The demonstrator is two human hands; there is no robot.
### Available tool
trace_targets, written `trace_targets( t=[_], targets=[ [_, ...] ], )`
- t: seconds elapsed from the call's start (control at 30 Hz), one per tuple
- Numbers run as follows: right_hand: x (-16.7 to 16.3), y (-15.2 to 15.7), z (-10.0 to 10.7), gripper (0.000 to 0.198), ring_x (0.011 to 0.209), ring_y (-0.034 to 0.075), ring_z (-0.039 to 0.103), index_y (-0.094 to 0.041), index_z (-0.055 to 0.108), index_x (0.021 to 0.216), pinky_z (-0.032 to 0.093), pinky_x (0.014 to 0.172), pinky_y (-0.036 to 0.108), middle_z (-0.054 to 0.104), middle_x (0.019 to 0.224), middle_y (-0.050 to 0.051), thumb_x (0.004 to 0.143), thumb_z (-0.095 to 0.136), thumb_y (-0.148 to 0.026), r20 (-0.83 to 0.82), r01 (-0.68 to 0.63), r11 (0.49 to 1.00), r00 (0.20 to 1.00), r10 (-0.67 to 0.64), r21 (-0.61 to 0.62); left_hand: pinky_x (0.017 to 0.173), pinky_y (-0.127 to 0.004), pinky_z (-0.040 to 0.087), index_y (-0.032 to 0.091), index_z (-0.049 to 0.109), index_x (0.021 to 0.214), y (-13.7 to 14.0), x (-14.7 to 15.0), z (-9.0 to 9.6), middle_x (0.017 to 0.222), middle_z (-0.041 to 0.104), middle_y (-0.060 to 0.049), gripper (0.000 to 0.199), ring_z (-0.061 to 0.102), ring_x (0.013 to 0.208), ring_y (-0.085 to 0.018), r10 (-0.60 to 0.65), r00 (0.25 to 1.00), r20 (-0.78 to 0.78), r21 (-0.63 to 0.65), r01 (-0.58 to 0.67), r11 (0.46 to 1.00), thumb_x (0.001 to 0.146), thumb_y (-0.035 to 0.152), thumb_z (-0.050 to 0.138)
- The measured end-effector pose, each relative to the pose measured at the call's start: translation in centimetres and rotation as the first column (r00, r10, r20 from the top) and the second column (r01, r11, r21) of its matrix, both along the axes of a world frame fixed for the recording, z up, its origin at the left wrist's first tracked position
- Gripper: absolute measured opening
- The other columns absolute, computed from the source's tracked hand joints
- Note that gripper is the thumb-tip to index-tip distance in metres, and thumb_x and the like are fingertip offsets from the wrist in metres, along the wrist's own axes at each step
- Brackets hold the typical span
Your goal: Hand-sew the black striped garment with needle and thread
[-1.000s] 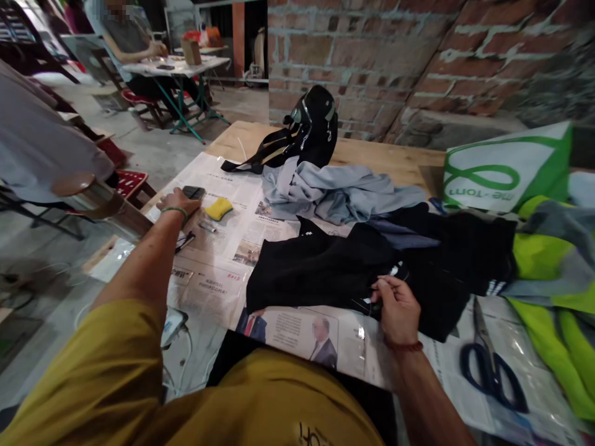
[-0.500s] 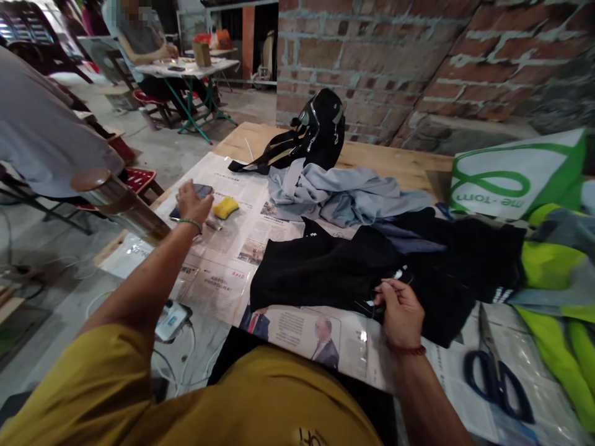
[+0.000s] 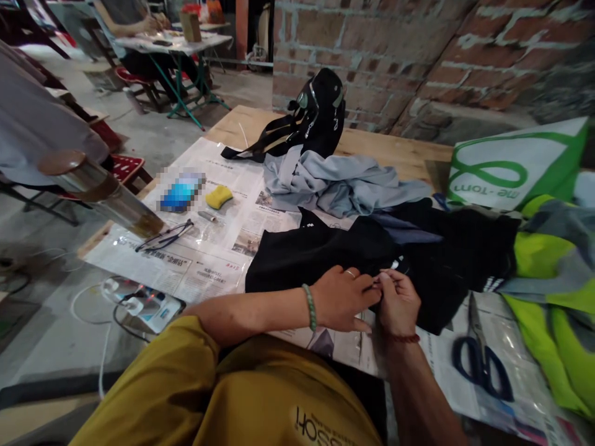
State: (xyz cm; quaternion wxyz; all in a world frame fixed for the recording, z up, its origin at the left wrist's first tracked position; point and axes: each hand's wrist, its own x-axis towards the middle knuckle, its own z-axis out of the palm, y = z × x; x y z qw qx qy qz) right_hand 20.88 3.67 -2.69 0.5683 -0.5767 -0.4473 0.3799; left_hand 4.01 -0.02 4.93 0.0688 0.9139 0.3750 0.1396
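Both hands meet over the right part of a black cloth garment (image 3: pixel 302 254) lying on the newspaper-covered table. My right hand (image 3: pixel 400 303) is closed in a pinch, thumb against forefinger; what it pinches is too small to make out. From the left, my left hand (image 3: pixel 344 298) reaches across, its fingertips closed and touching those of the right hand. Whatever lies between the fingertips is hidden. Small white marks (image 3: pixel 396 263) show on the cloth just beyond them. Dark-handled scissors (image 3: pixel 483 365) rest on the newspaper to the right of my right wrist.
Left on the table are a lit phone (image 3: pixel 183 191), a yellow sponge (image 3: pixel 218 196), glasses (image 3: pixel 170 236) and a tall bottle (image 3: pixel 106 195). Behind lie grey cloth (image 3: pixel 344 186) and a black bag (image 3: pixel 325 114). A green-white bag (image 3: pixel 515 167) and yellow-green clothing (image 3: pixel 543 254) stand right. A power strip (image 3: pixel 149 306) sits below left.
My left hand has left the phone and come right to meet my right hand at the black garment. The phone's screen is now lit. My right hand keeps its pinch.
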Motion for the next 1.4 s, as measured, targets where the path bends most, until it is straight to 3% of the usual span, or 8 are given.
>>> trace_targets(
  t=[0.17, 0.37, 0.57, 0.7, 0.9, 1.17, 1.3, 1.4],
  targets=[
    [-0.3, 0.2, -0.2, 0.024, 0.046, 0.006, 0.05, -0.016, 0.061, 0.082, 0.041, 0.047, 0.02, 0.059, 0.065, -0.002, 0.07, 0.067, -0.035, -0.039, 0.018, 0.999, 0.999, -0.016, 0.031, 0.071, -0.034, 0.045, 0.016, 0.05, 0.118, 0.5, 0.0, -2.5, 0.107, 0.059, -0.011, 0.039, 0.056, 0.094, -0.024, 0.06, 0.995, -0.076, -0.013, -0.061, 0.998, 0.08, 0.024, 0.054],
    [-0.2, 0.4, -0.5, 0.019, 0.044, 0.006, 0.051, -0.016, 0.061, 0.083, 0.041, 0.046, 0.02, 0.059, 0.066, -0.002, 0.073, 0.066, -0.031, -0.047, 0.007, 0.998, 0.999, -0.004, 0.06, 0.06, -0.028, 0.046, 0.018, 0.061, 0.098, 2.3, -1.1, -3.7, 0.095, 0.065, -0.007, 0.024, 0.063, 0.079, -0.019, 0.109, 0.992, -0.063, -0.249, -0.121, 0.961, 0.08, 0.013, 0.046],
    [-0.1, 0.2, -0.5, 0.017, 0.044, 0.006, 0.052, -0.017, 0.06, 0.084, 0.042, 0.048, 0.021, 0.059, 0.066, -0.003, 0.074, 0.064, -0.03, -0.052, 0.005, 0.996, 0.999, -0.001, 0.084, 0.074, -0.023, 0.046, 0.019, 0.068, 0.088, 4.3, -1.6, -4.7, 0.092, 0.069, -0.002, 0.02, 0.062, 0.084, -0.014, 0.193, 0.959, 0.209, -0.493, -0.067, 0.868, 0.083, 0.02, 0.048],
    [0.3, 0.0, -0.6, 0.017, 0.044, 0.006, 0.052, -0.018, 0.058, 0.085, 0.042, 0.048, 0.02, 0.059, 0.066, -0.004, 0.077, 0.062, -0.032, -0.07, -0.006, 0.994, 0.997, 0.014, 0.113, 0.067, -0.02, 0.044, 0.017, 0.069, 0.081, 5.3, -1.8, -5.4, 0.072, 0.067, 0.002, 0.017, 0.058, 0.067, -0.01, 0.351, 0.872, 0.341, -0.66, -0.044, 0.75, 0.079, 0.023, 0.053],
    [0.8, -0.1, -0.2, 0.016, 0.043, 0.005, 0.05, -0.018, 0.056, 0.083, 0.041, 0.046, 0.02, 0.058, 0.065, -0.004, 0.077, 0.06, -0.032, -0.146, -0.009, 0.993, 0.989, 0.027, 0.121, 0.061, -0.021, 0.04, 0.016, 0.068, 0.074, 5.9, -2.0, -5.3, 0.063, 0.061, 0.003, 0.016, 0.052, 0.058, -0.009, 0.496, 0.771, 0.401, -0.803, 0.034, 0.595, 0.074, 0.028, 0.057],
    [1.8, -0.4, 1.0, 0.018, 0.043, 0.006, 0.049, -0.023, 0.051, 0.089, 0.044, 0.049, 0.023, 0.056, 0.066, -0.005, 0.081, 0.056, -0.039, -0.244, -0.088, 0.985, 0.962, 0.122, 0.148, 0.06, -0.022, 0.041, 0.016, 0.068, 0.07, 6.0, -2.0, -5.0, 0.063, 0.061, 0.002, 0.018, 0.051, 0.059, -0.009, 0.565, 0.718, 0.405, -0.863, 0.097, 0.495, 0.065, 0.033, 0.068],
    [2.2, -0.8, 1.1, 0.02, 0.037, 0.006, 0.044, -0.025, 0.05, 0.092, 0.041, 0.044, 0.023, 0.055, 0.059, -0.006, 0.084, 0.051, -0.042, -0.238, -0.16, 0.971, 0.951, 0.2, 0.177, 0.061, -0.022, 0.042, 0.016, 0.069, 0.07, 6.0, -1.9, -4.9, 0.063, 0.062, 0.002, 0.014, 0.052, 0.059, -0.009, 0.599, 0.694, 0.399, -0.871, 0.082, 0.485, 0.065, 0.029, 0.068],
    [2.0, -1.6, 0.8, 0.016, 0.037, 0.007, 0.044, -0.024, 0.055, 0.091, 0.037, 0.041, 0.022, 0.055, 0.058, -0.005, 0.086, 0.051, -0.038, -0.099, -0.181, 0.965, 0.974, 0.202, 0.19, 0.062, -0.022, 0.043, 0.016, 0.07, 0.072, 6.0, -1.7, -5.1, 0.065, 0.063, 0.002, 0.014, 0.054, 0.061, -0.009, 0.624, 0.653, 0.429, -0.843, 0.043, 0.536, 0.067, 0.028, 0.066]
  ],
)
